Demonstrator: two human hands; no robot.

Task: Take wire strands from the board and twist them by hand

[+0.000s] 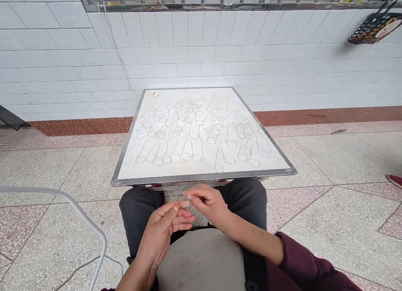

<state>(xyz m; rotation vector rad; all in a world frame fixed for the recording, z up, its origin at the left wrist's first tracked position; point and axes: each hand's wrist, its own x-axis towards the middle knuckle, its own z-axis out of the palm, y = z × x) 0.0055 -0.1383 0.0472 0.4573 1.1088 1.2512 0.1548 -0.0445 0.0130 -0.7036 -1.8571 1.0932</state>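
My left hand (161,228) is closed in a pinch on a thin wire (167,191), whose free end sticks up toward the table edge. A tan band (185,203), perhaps tape, shows around one of its fingers. Close beside it, the thumb and forefinger of my right hand (211,204) pinch another part of the wire, just above the left fingers. Both hands are over my lap, in front of the table. Across the white tabletop (132,173) lie many thin wire loops (219,168) with straight tails, in rough rows, some overlapping.
The table's metal rim (201,176) lies just beyond my knees. A small red-and-white object (155,94) rests at its far left corner. A grey curved tube (72,203) stands at left. A patterned bag (375,27) hangs on the tiled wall. A red shoe (395,181) appears at right.
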